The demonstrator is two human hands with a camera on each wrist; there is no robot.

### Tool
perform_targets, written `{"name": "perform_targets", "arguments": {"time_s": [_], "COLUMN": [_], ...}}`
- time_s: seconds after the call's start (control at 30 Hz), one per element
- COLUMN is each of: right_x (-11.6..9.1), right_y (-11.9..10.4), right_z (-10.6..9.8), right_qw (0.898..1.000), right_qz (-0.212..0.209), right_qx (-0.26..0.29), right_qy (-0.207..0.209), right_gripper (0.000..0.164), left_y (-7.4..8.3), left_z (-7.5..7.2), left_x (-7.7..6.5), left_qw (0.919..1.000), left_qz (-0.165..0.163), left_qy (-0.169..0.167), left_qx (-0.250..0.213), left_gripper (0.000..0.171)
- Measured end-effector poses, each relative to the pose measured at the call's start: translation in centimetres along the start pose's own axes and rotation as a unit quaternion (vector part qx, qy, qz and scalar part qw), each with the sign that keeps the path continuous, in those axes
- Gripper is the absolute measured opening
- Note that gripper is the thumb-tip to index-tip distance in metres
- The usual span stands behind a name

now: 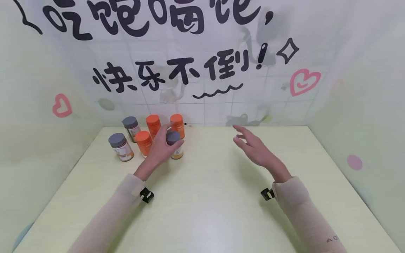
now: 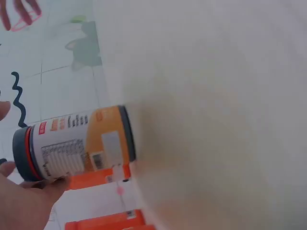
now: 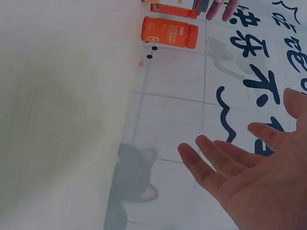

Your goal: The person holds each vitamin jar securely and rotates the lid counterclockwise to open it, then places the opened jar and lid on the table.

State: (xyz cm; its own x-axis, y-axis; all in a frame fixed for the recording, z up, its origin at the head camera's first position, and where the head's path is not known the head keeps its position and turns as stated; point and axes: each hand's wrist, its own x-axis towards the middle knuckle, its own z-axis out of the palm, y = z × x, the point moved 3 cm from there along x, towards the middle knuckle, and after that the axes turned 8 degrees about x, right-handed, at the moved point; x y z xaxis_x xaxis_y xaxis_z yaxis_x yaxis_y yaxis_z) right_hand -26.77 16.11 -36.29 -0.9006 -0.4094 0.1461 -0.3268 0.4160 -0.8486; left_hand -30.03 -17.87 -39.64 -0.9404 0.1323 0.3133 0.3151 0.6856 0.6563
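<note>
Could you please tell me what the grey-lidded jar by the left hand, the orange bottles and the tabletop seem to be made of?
Grey-lidded jar: likely plastic, with a matt lid and printed label, though glass isn't ruled out.
Orange bottles: probably smooth plastic, body and cap evenly coloured.
Tabletop: perhaps laminate, pale with a soft sheen.

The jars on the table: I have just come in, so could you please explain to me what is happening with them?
A person's left hand is around the rightmost grey-lidded jar, which is upright; I cannot tell whether the fingers grip it yet. Three orange jars and two other grey-lidded jars stand close by, at the far left part of the table. The right hand hovers above the table, away from the jars, and holds nothing.
</note>
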Motion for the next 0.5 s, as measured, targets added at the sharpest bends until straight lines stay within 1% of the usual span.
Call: {"name": "perform_targets", "arguments": {"time_s": [0.07,0.13,0.2,0.3,0.5], "right_x": [0.0,0.0,0.0,0.0,0.0], "right_y": [0.4,0.6,0.7,1.0,1.1], "right_z": [1.0,1.8,2.4,3.1,3.9], "right_qw": [1.0,1.0,1.0,0.999,0.999], "right_qz": [0.001,0.002,0.003,0.004,0.005], "right_qx": [0.011,0.021,0.027,0.03,0.023], "right_qy": [-0.006,-0.009,-0.011,-0.014,-0.029], "right_gripper": [0.061,0.06,0.059,0.058,0.056], "left_y": [-0.5,-0.9,-1.1,-1.5,-2.3], "left_z": [0.5,0.9,1.2,1.3,1.2], "left_x": [-0.2,-0.3,-0.3,-0.3,-0.2], "left_qw": [0.9991,0.9963,0.993,0.9894,0.9849], "left_qz": [-0.031,-0.063,-0.085,-0.098,-0.101], "left_qy": [-0.012,-0.028,-0.044,-0.066,-0.093], "left_qx": [-0.028,-0.052,-0.07,-0.084,-0.105], "left_gripper": [0.088,0.094,0.098,0.097,0.088]}}
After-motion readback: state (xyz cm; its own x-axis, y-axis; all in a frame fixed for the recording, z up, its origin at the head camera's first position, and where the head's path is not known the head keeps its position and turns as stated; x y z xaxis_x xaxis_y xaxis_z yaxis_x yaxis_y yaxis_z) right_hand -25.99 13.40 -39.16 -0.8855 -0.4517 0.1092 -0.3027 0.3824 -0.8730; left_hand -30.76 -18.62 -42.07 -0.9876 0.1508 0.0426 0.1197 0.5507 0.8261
